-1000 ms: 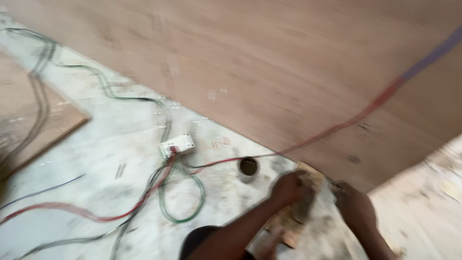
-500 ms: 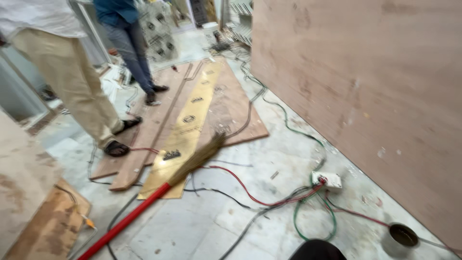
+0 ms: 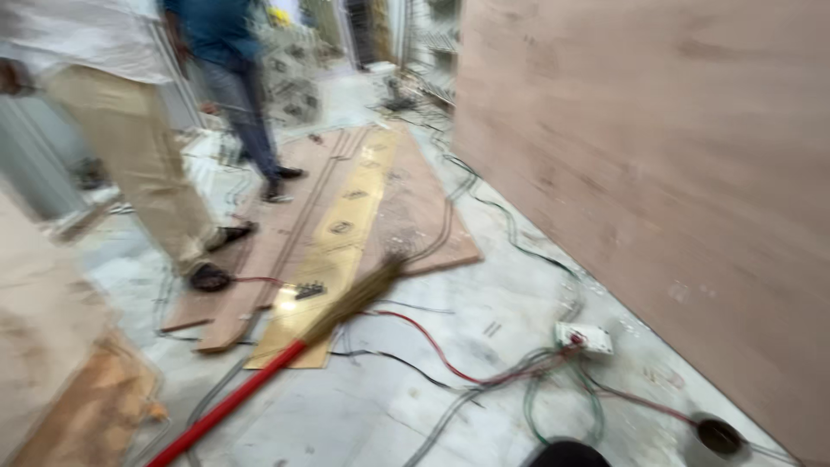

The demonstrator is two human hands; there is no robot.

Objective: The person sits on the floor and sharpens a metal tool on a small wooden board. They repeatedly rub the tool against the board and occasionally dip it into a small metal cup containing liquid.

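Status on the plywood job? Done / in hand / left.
Done: one large plywood sheet stands upright on the right.
In hand: nothing is being handled in this view, and two other people stand at the far left.
Left: flat boards, a red-handled broom, loose cables, a white socket box and a small tin lie on the floor.

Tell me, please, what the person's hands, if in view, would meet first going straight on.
Neither hand is in view, so their line cannot be told. Nearest the bottom edge lie cables, a white socket box and a small round tin on the floor.
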